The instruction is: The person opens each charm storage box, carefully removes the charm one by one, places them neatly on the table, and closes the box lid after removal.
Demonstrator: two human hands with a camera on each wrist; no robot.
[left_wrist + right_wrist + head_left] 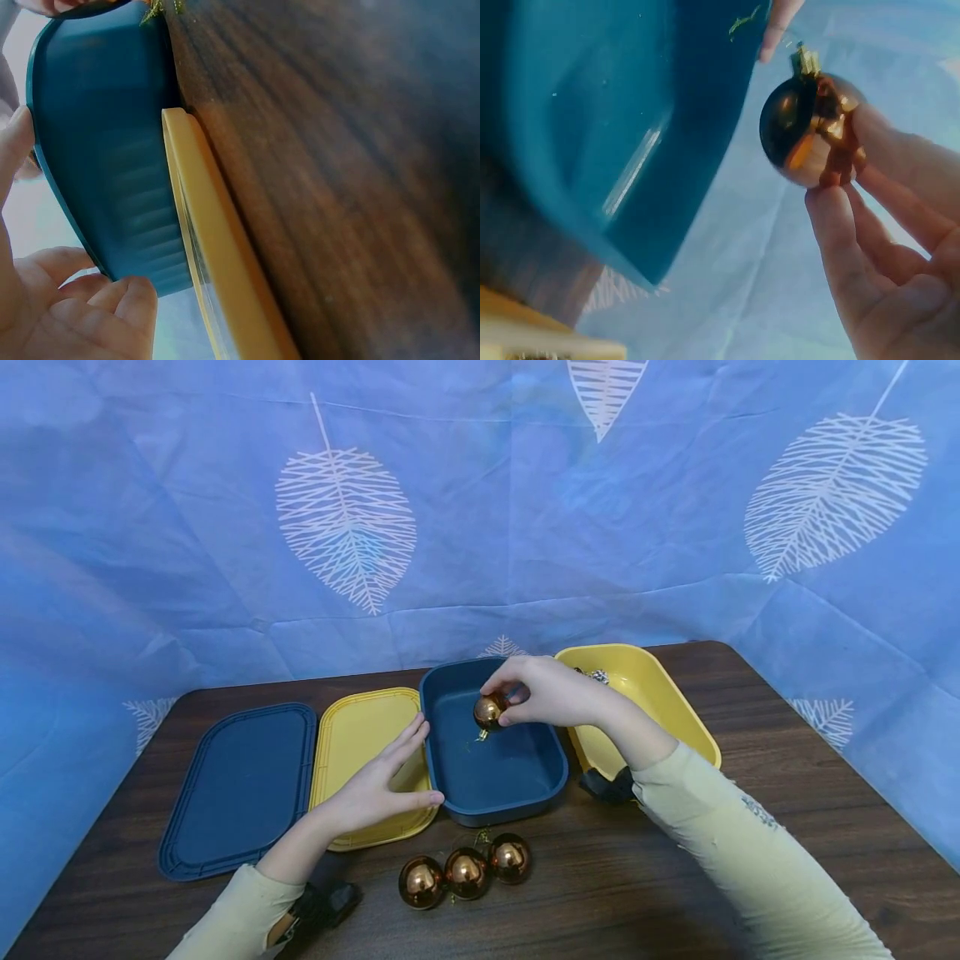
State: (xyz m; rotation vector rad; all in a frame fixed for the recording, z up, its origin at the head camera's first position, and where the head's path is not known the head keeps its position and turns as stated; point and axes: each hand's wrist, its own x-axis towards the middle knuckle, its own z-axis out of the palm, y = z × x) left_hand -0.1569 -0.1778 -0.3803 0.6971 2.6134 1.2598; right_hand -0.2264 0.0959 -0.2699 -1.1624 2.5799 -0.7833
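A shiny copper-brown bauble [489,712] with a gold cap hangs over the dark blue box [480,814], pinched between the thumb and fingers of my right hand [551,692]. In the right wrist view the bauble [810,131] shows whole, its cap pointing up. My left hand [382,785] touches the left wall of the blue box, thumb and fingers spread along its rim; in the left wrist view the fingertips [135,300] reach the box's edge. In front of the box, three more copper baubles [467,872] sit in a row on the table.
Right of the blue box stands a yellow box [678,710] with some silvery items partly hidden by my right hand. To the left lie a yellow lid [360,727] and a dark blue lid [247,777]. A blue leaf-patterned cloth [510,527] hangs behind the wooden table [787,777].
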